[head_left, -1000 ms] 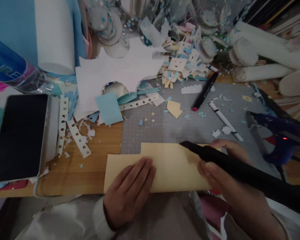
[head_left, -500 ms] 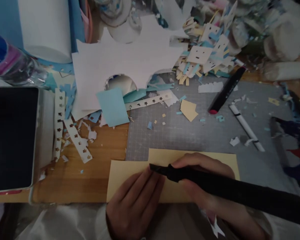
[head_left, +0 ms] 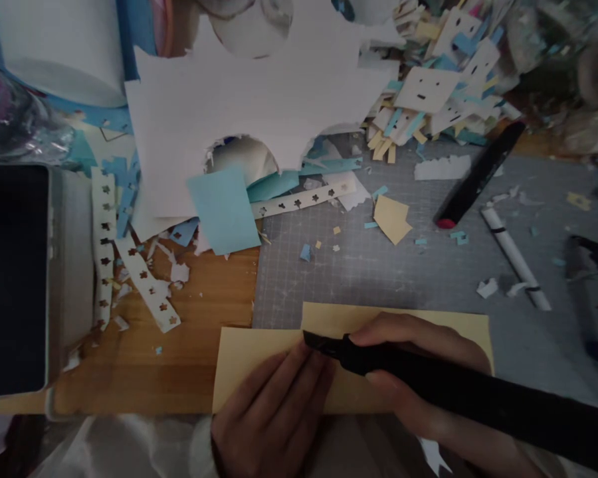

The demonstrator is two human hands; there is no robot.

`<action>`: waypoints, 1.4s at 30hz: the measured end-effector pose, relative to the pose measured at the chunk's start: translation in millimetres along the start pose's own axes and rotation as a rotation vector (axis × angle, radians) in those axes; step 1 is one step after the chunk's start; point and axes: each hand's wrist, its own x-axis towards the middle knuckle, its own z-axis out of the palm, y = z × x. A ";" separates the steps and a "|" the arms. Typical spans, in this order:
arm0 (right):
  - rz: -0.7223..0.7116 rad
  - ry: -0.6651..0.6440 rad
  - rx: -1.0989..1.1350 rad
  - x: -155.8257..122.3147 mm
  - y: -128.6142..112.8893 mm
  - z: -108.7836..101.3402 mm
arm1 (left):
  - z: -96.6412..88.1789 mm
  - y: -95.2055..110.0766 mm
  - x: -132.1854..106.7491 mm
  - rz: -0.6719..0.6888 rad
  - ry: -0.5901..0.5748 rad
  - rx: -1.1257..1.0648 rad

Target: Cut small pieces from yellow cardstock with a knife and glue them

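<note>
Pale yellow paper (head_left: 259, 342) lies along the near table edge, its top edge stepping up to a higher part on the right. My left hand (head_left: 274, 405) rests flat on the paper, fingers stretched out side by side. In my right hand (head_left: 428, 372) is a black craft knife (head_left: 478, 392), pinched near its front end. Its slanted dark tip points left and sits by my left fingertips, near the step in the paper. Whether the tip touches the paper, I cannot tell. The knife's rear end runs out of view at the right.
Beyond the hands is a grey cutting mat (head_left: 289, 285) with paper scraps, a black marker (head_left: 478, 176) and a white pen (head_left: 515, 259). Torn white paper (head_left: 254, 86), a blue square (head_left: 224, 209) and paper figures (head_left: 428, 89) lie farther back. A dark-screened device (head_left: 12, 279) stands left.
The view has shifted slightly, so most table items appear displaced. Both hands keep nearly the same pose, with the knife tip still by the left fingertips.
</note>
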 end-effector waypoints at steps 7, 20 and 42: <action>0.049 0.045 0.038 0.4 -2.3 3.7 | -1.4 -1.7 2.6 0.004 -0.019 -0.006; -0.018 0.040 -0.128 -9.3 2.7 0.6 | -4.6 -4.4 9.2 -0.019 -0.033 -0.064; -0.033 0.048 -0.209 -12.3 8.3 -7.5 | -7.6 -5.3 9.1 -0.037 -0.057 -0.058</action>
